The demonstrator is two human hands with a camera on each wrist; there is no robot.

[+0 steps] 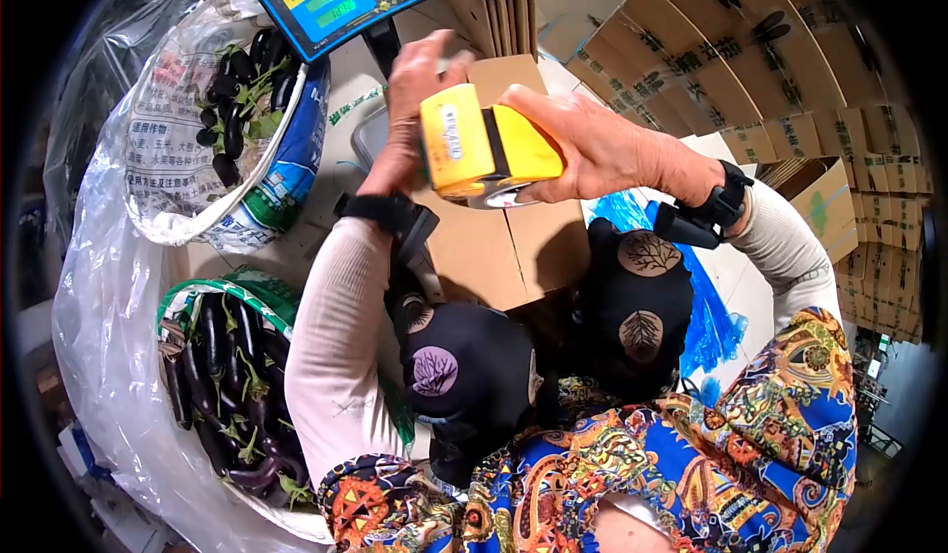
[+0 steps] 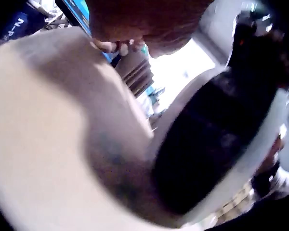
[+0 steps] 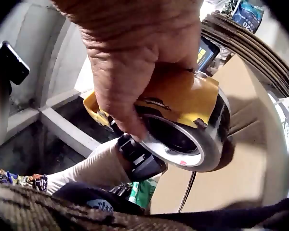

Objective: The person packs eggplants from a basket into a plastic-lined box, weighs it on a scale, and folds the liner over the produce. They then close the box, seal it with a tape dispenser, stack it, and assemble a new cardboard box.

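Note:
My right hand (image 1: 602, 143) grips a yellow tape dispenser (image 1: 459, 143) over the front of a cardboard box (image 1: 479, 252). In the right wrist view, the thumb presses beside the tape roll (image 3: 202, 151), whose white core shows. My left hand (image 1: 415, 84) is raised just beyond the dispenser's left side, fingers loosely bent and pointing away; the dispenser hides part of its palm. Its fingertips (image 2: 123, 46) show small in the left wrist view. The box stands between the knees, its top flaps meeting at a middle seam.
A scale display (image 1: 355, 0) stands at the back left. Two lined containers of eggplants, an upper one (image 1: 163, 188) and a lower one (image 1: 173, 306), are at the left. Flattened cartons (image 1: 731, 49) are stacked at the right. Blue plastic (image 1: 706, 306) lies by the right knee.

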